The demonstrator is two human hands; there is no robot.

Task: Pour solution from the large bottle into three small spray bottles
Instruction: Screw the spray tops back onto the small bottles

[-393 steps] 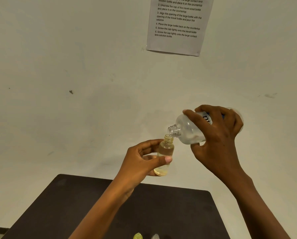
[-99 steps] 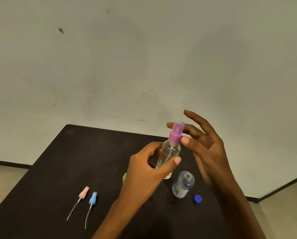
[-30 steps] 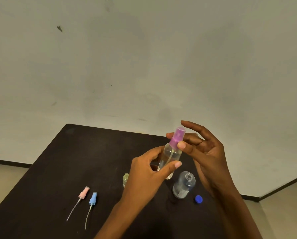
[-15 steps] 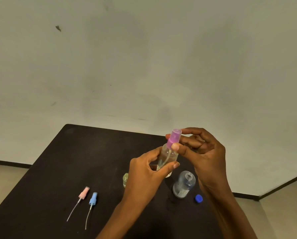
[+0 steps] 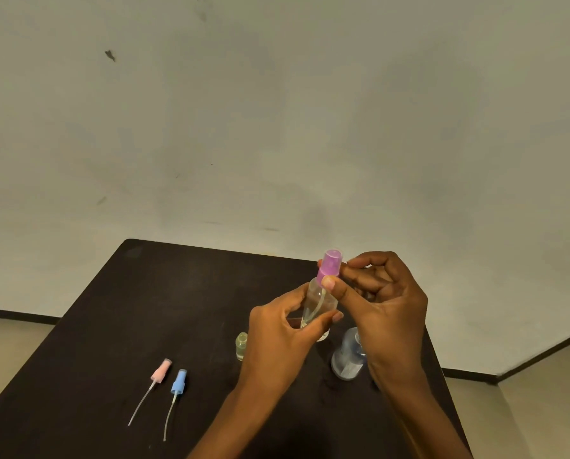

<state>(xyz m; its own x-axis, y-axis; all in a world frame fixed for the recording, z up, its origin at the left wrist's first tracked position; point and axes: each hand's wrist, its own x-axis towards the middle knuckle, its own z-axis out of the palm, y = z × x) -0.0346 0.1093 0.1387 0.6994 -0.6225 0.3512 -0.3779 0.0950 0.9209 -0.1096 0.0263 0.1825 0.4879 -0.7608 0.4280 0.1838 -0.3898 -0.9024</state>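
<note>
- Clear plastic, head view: small spray bottle (image 5: 320,306), held off the table (image 5: 144,309) over its far right part, close to upright with the top leaning slightly right. A thin dip tube runs down inside it. How full it is cannot be told.
- Purple spray cap (image 5: 330,265): seated on the neck of the small spray bottle, its top end towards the wall (image 5: 277,111).
- Left hand (image 5: 280,339): curled round the lower body of the small spray bottle, thumb across the near side and fingers round the left side, carrying it.
- Right hand (image 5: 383,309): thumb and forefinger pinch the purple spray cap near its base. The other fingers are curled in behind it.
- Large bottle (image 5: 346,359): clear, standing upright on the table just below and right of the held bottle. Its neck is partly hidden by the right hand, and its contents cannot be read.
- Second small bottle (image 5: 241,346): yellow-green tint, upright on the table with an open neck, just left of the left hand and partly hidden by it.
- Pink spray head (image 5: 160,371): lying flat on the near left of the table, its thin tube pointing towards the near edge.
- Blue spray head (image 5: 178,381): lying just right of the pink spray head, apart from it, tube pointing the same way.
- Table: dark, matte, with a rounded far left corner, set against the wall.
- Wall: off-white, scuffed, with a few dark marks.
- Floor (image 5: 542,425): beige, seen to either side of the table, with a dark skirting (image 5: 18,314) at the foot of the wall.
</note>
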